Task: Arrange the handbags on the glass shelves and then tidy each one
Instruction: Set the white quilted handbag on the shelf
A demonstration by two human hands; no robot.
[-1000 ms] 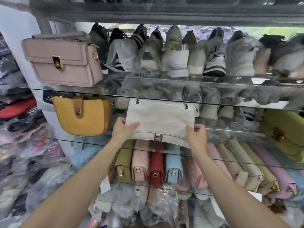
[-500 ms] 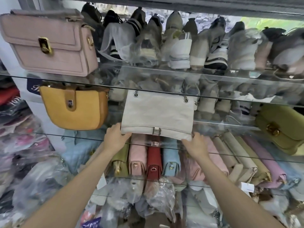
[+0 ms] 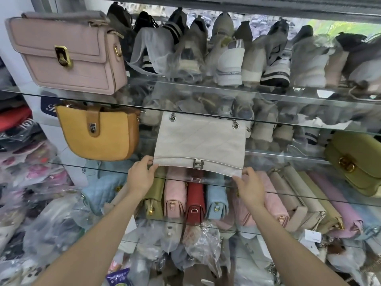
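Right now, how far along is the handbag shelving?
Done: the pink bag sits on the top glass shelf, the yellow bag and green bag a shelf lower. In hand: the left hand and right hand pinch the white quilted bag's lower corners. Left: squaring it up; whether more bags follow, can't tell.

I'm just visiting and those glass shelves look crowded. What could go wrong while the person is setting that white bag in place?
1. The white quilted handbag is gripped only at its bottom corners by the left hand and right hand; it might tip forward off the glass shelf.
2. The mustard handbag sits close on its left, so a sideways nudge could bump it.
3. Its chain strap might snag on the shelf above.
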